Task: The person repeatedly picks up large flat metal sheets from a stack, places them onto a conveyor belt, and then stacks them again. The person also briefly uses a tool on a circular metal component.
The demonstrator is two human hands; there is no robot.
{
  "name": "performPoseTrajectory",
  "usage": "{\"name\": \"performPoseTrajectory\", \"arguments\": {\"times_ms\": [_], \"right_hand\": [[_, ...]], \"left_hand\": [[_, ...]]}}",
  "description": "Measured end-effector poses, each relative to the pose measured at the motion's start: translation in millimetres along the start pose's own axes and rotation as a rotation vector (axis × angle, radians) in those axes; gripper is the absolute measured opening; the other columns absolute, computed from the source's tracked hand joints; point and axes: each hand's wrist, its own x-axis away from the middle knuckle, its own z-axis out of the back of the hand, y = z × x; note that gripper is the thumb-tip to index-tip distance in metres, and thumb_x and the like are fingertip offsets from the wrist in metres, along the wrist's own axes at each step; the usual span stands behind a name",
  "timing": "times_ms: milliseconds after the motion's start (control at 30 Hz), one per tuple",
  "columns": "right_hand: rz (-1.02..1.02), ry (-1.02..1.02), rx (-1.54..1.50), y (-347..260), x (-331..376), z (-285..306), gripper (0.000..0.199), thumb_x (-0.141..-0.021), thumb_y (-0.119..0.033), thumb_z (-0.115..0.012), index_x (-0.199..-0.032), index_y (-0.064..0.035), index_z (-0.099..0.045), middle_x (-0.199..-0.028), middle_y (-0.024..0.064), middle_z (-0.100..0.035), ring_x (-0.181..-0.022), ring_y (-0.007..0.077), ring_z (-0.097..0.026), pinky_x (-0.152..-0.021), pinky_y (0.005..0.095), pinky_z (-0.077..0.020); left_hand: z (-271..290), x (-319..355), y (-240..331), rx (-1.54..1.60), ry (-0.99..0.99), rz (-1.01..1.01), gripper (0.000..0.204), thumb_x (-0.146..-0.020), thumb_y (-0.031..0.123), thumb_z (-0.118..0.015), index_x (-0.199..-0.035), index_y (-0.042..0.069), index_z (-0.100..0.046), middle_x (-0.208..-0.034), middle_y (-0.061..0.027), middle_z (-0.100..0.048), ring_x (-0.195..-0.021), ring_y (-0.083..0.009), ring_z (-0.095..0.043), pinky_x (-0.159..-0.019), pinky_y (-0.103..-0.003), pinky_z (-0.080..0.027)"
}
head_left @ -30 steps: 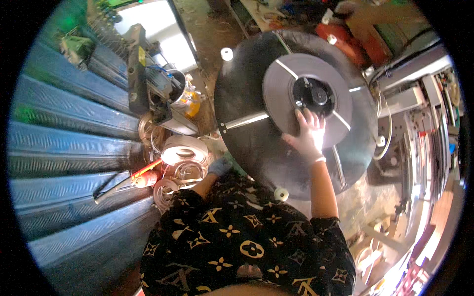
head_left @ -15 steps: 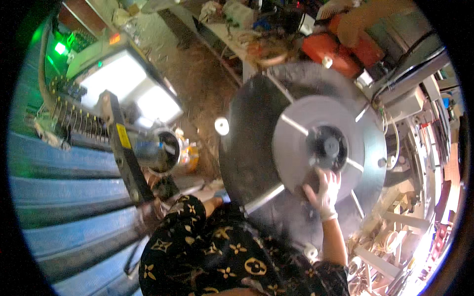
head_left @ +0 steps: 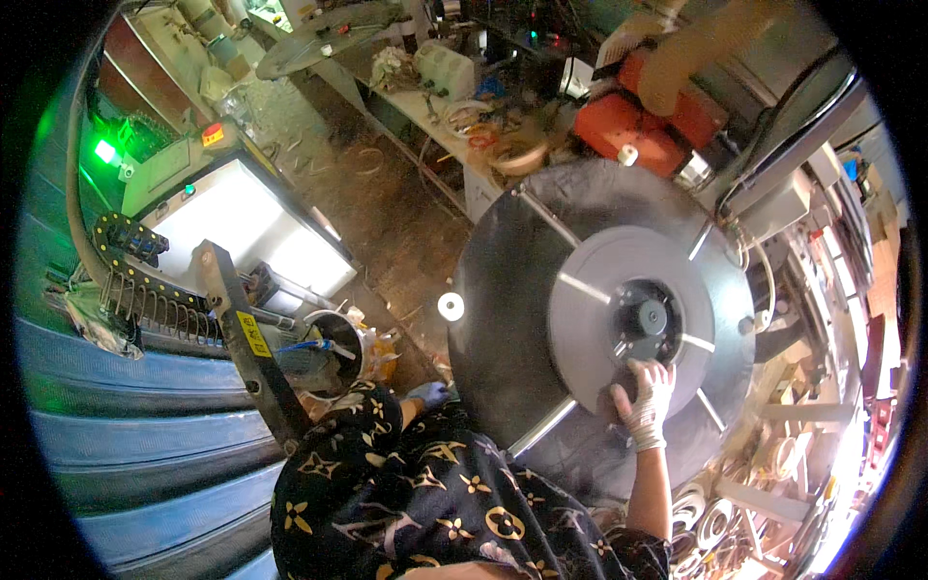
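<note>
A large round black disc (head_left: 503, 358) with several bright metal bars lies in front of me, tilted. On it sits a wide grey coil (head_left: 590, 333) of wound strip around a black hub (head_left: 646, 311). My right hand (head_left: 646, 411), in a whitish glove, rests on the lower part of the coil just below the hub. Its thumb stands apart from the fingers, and nothing shows in its grasp. Far to the left of the disc, beside my patterned black clothing, is my left hand (head_left: 428, 393) in a blue glove. Its fingers are too small and partly hidden to read.
A dark metal bar (head_left: 246, 333) with a yellow label rises at left, beside blue ribbed panels (head_left: 145, 387) and a brightly lit screen (head_left: 222, 213). Beyond the disc stands a cluttered bench (head_left: 416, 106); a red machine (head_left: 628, 121) is at far right. Several strip coils (head_left: 715, 522) lie at lower right.
The view has shifted, so the disc and coil appear slightly lower. My right hand stays on the coil below the hub. More of my blue-gloved left hand now shows.
</note>
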Motion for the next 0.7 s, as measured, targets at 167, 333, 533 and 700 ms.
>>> {"name": "performPoseTrajectory", "arguments": {"times_ms": [167,333,533,700], "right_hand": [[0.005,0.020,-0.005,-6.3,-2.2,-0.2,0.045,-0.068,-0.030,-0.069,-0.106,-0.0089,-0.059,-0.102,0.0101,-0.060,-0.107,0.0317,-0.051,-0.105,0.0555,-0.0246],[-0.072,0.074,-0.022,-13.5,-20.0,-0.2,0.029,-0.070,-0.018,-0.068,-0.097,-0.0084,-0.061,-0.099,0.0072,-0.063,-0.108,0.0315,-0.053,-0.106,0.0526,-0.0255],[-0.417,0.145,0.152,-32.2,-32.2,-35.7,0.008,-0.077,-0.011,-0.059,-0.083,-0.0065,-0.060,-0.090,0.0065,-0.064,-0.108,0.0359,-0.054,-0.104,0.0507,-0.0272],[-0.735,0.299,0.236,-69.3,-31.2,-78.7,0.021,-0.085,-0.011,-0.053,-0.103,-0.0032,-0.061,-0.107,0.0109,-0.062,-0.114,0.0331,-0.051,-0.106,0.0477,-0.0283]], "left_hand": [[19.4,2.1,-10.9,0.030,0.228,0.207,0.042,-0.085,0.040,-0.056,-0.116,0.010,-0.058,-0.116,-0.0151,-0.060,-0.107,-0.0326,-0.056,-0.090,-0.040,-0.044],[66.1,-73.8,-94.7,0.155,0.471,0.053,0.048,-0.083,0.040,-0.058,-0.123,0.014,-0.055,-0.123,-0.0123,-0.057,-0.113,-0.0294,-0.054,-0.096,-0.038,-0.042],[271.4,-174.8,-30.1,-0.018,0.725,0.127,0.058,-0.079,0.037,-0.060,-0.131,0.016,-0.047,-0.131,-0.0149,-0.050,-0.120,-0.0336,-0.048,-0.101,-0.043,-0.037],[434.1,-254.0,66.2,0.020,0.763,0.066,0.057,-0.078,0.033,-0.062,-0.129,0.010,-0.048,-0.126,-0.0189,-0.052,-0.114,-0.0369,-0.050,-0.095,-0.045,-0.041]]}}
